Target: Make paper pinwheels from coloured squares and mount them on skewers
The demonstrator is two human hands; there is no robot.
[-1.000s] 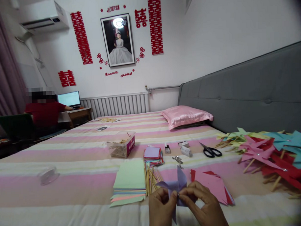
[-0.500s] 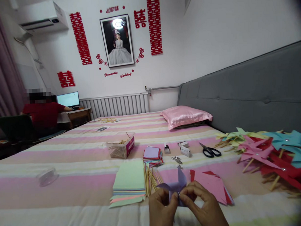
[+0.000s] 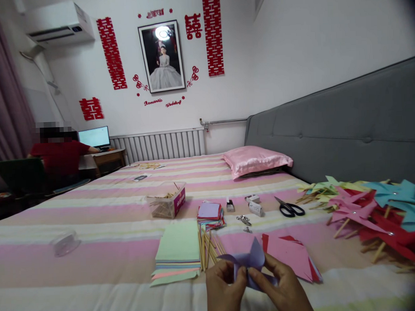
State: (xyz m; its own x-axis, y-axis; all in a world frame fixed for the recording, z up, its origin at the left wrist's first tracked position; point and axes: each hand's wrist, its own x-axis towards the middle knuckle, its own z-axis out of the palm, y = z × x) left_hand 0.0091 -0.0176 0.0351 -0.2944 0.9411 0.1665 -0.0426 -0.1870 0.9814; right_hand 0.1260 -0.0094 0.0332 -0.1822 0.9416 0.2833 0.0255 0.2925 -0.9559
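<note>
A purple paper pinwheel (image 3: 257, 256) with curled blades is held between both hands, low in the middle of the head view. My left hand (image 3: 225, 286) grips its left side, thumb pressed near the centre. On the other side my right hand (image 3: 282, 284) pinches it, the thumb also close to the centre. A tiny dark spot shows between the thumbs; what it is I cannot make out. Just beyond lie thin wooden sticks (image 3: 208, 246) and small metal fasteners (image 3: 244, 220). Pink and red cut paper sheets (image 3: 291, 257) lie beside my right hand.
A green-topped paper stack (image 3: 178, 242), small coloured squares (image 3: 209, 211), a clear box of sticks (image 3: 163, 207) and black scissors (image 3: 291, 209) lie on the striped bed. Finished pinwheels (image 3: 355, 211) are piled at right. A person in red (image 3: 59, 156) sits at a desk far left.
The purple pinwheel has turned slightly and its upright blade has shifted right and down. My right fingers have moved behind the paper, and both thumbs now press near its centre.
</note>
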